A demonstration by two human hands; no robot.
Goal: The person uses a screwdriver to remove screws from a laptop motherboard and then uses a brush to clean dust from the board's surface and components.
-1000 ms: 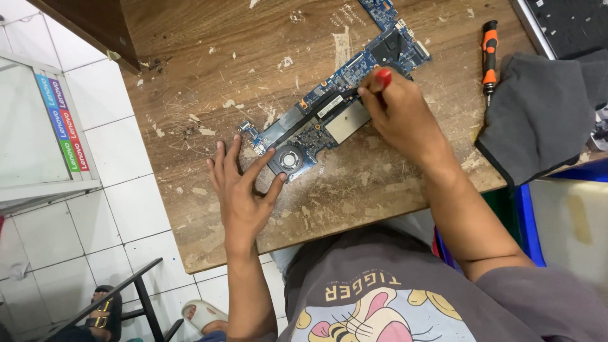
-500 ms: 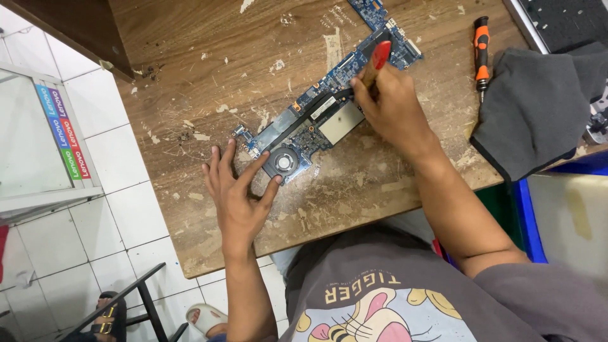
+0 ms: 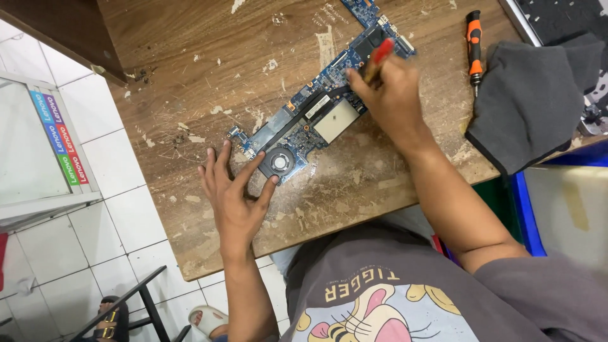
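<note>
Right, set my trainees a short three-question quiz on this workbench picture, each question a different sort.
1. True or false: the left hand lies flat beside the circuit board.
2. What does the right hand hold? A) a red-handled tool B) a grey cloth C) nothing
3. What lies on the table between board and cloth?

Key: 1 true; 2 A; 3 an orange and black screwdriver.

Blue mainboard [image 3: 316, 117] flat, red-handled screwdriver [image 3: 380, 54] upright.
</note>
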